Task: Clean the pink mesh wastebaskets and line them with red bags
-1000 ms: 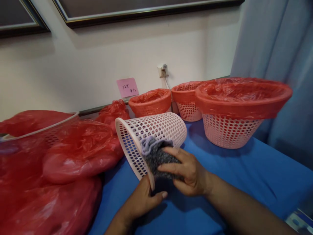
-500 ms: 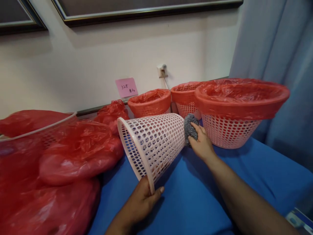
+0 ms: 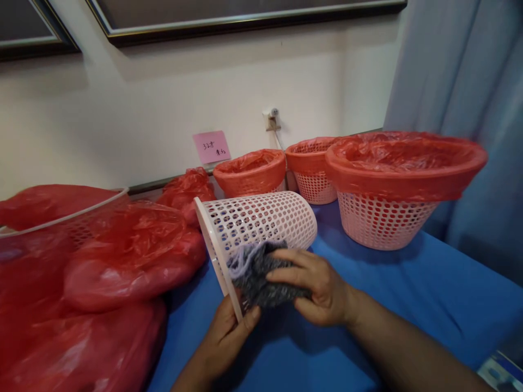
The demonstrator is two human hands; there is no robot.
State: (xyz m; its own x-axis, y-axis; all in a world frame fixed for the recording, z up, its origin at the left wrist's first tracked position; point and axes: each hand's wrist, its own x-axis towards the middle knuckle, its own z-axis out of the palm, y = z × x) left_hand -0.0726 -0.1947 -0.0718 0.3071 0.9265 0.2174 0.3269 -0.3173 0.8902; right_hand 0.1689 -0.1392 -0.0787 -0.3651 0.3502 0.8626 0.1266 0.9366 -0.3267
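A pale pink perforated plastic wastebasket [image 3: 265, 215] is tipped on its side, its open rim facing left and its base to the right. My left hand [image 3: 229, 332] grips the lower part of the rim, thumb outside and fingers partly hidden behind it. In my right hand [image 3: 316, 286] is a grey fuzzy cloth [image 3: 265, 277], pressed against the near side of the wastebasket close to the rim. The cloth covers many of the holes there.
Several baskets lined with red bags stand behind and to the right, the largest lined basket [image 3: 388, 218] nearest. Red plastic bags [image 3: 122, 261] pile up on the left. A pink note [image 3: 211, 146] and a socket [image 3: 272, 118] are on the wall. Blue cloth [image 3: 433, 294] covers the table.
My right hand has moved the cloth from the wastebasket's base, left and down, to its side near the rim. The wastebasket has shifted slightly; my left hand still grips its rim.
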